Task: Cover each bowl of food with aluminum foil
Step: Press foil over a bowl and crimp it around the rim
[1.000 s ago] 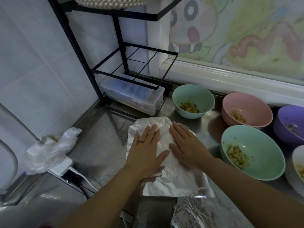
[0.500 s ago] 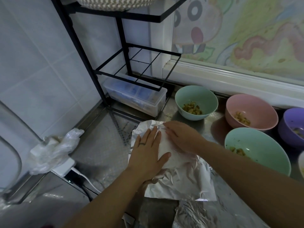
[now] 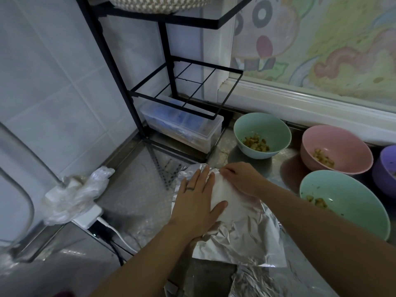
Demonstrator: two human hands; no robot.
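Observation:
A sheet of aluminum foil (image 3: pixel 242 232) is draped over something on the steel counter; what lies under it is hidden. My left hand (image 3: pixel 197 202) presses flat on the foil's left part with straight fingers. My right hand (image 3: pixel 242 179) sits at the foil's far edge, its fingers curled down over that edge. Uncovered bowls with bits of food stand to the right: a small green bowl (image 3: pixel 262 125), a pink bowl (image 3: pixel 336 142), a large green bowl (image 3: pixel 351 198) and a purple bowl (image 3: pixel 385 168) at the frame's edge.
A black wire rack (image 3: pixel 186 86) stands at the back over a clear plastic box (image 3: pixel 182 129). On the left, a crumpled plastic bag (image 3: pixel 75 194) lies on a white plug block with cables. More crumpled foil (image 3: pixel 252 281) lies at the bottom edge.
My right hand slid from lying flat on the foil to its far edge and curled its fingers over it. The foil has creased downward. My left hand stayed pressing.

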